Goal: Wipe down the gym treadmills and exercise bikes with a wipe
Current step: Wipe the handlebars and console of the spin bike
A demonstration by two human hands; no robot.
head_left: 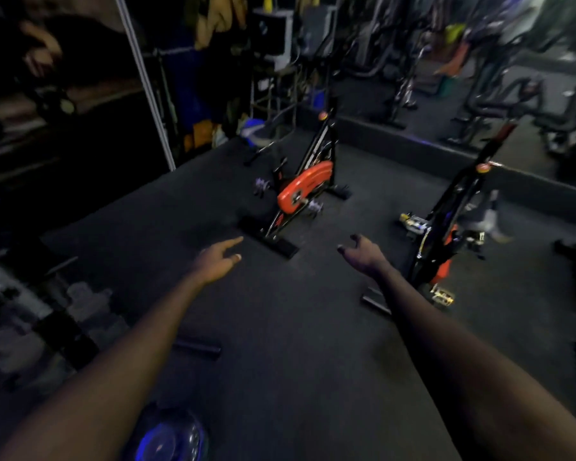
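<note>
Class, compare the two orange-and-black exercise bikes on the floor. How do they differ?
The far bike shows a large orange wheel cover; the near bike only small orange patches. The near bike's pedals are yellow, the far bike's greyish. The right forearm overlaps the near bike, not the far bike. Both stand upright with black frames.

Both arms reach forward, left hand flat-fingered, right hand loosely curled, empty.

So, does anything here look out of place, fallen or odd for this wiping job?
Only one thing: the left hand and the right hand are both empty, and no wipe shows anywhere. The bike ahead and the bike on the right stand upright; nothing looks spilled, though the picture is dark and blurred.
</note>
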